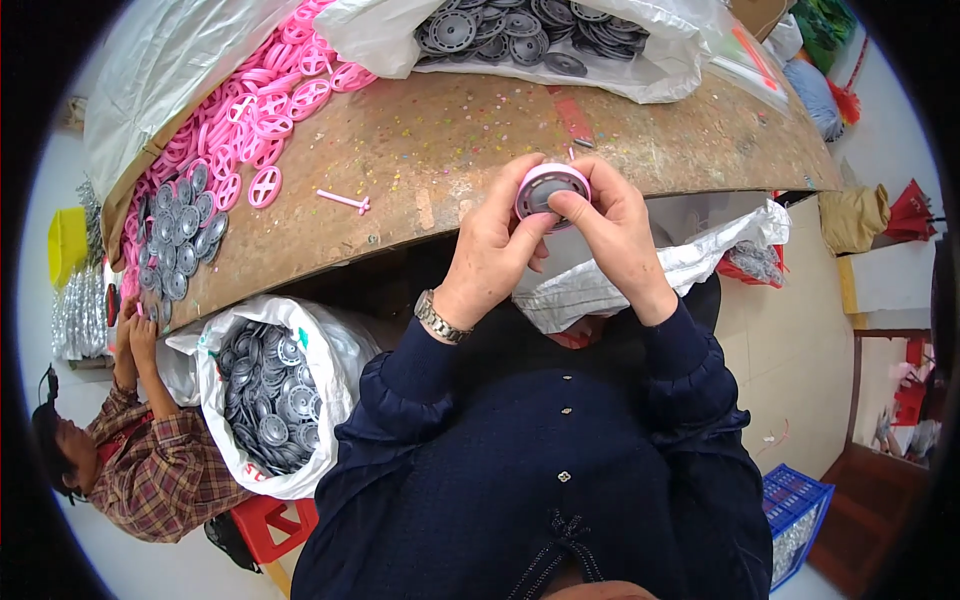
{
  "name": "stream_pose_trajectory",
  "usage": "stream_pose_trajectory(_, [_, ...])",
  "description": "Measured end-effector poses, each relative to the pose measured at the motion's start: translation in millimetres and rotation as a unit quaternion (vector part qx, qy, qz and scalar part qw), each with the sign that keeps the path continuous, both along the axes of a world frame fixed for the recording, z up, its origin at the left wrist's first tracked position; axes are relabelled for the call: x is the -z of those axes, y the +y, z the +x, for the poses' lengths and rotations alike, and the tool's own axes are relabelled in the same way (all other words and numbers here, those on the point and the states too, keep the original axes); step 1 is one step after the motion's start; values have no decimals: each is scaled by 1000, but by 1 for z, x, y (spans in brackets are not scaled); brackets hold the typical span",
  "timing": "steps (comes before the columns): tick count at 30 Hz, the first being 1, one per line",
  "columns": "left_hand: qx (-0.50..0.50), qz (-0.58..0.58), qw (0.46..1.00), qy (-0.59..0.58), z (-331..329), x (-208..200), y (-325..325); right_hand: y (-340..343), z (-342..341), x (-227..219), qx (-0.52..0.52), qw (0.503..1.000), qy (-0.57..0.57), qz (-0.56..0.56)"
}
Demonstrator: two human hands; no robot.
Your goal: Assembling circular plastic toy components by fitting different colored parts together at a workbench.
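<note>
Just past the table's near edge, both of my hands hold a small toy wheel [541, 190], a grey slotted disc set in a pink ring. My left hand [491, 232], with a metal watch at the wrist, grips its left side with closed fingers. From the right, my right hand [618, 228] closes on it too, its thumb lying on the grey disc. The fingers behind the wheel are partly hidden. On the table to the left lie a heap of pink spoked rings [265, 128] and a pile of grey discs [180, 230].
A white bag of grey discs [490, 32] lies at the table's far side. Another open sack [335, 400] of discs stands at my left. A thin pink piece [343, 201] lies on the brown table [420, 150]. Beyond the sack, a co-worker [160, 460] handles small parts.
</note>
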State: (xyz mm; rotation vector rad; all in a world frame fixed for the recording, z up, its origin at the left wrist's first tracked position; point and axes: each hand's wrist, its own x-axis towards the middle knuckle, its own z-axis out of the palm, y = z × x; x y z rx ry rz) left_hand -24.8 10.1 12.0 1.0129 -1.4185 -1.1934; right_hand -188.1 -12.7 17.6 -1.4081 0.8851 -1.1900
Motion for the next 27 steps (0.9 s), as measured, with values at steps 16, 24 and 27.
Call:
stream_pose_trajectory(16, [-38, -140, 973, -181, 14, 13, 0, -5, -88, -7, 31, 963, 266, -44])
stream_pose_trajectory(24, [-135, -140, 964, -179, 54, -7, -23, -13, -126, -16, 41, 788, 604, -113])
stream_pose_trajectory(27, [-171, -188, 940, -229, 65, -6, -34, -24, -88, -43, 47, 862, 492, -115])
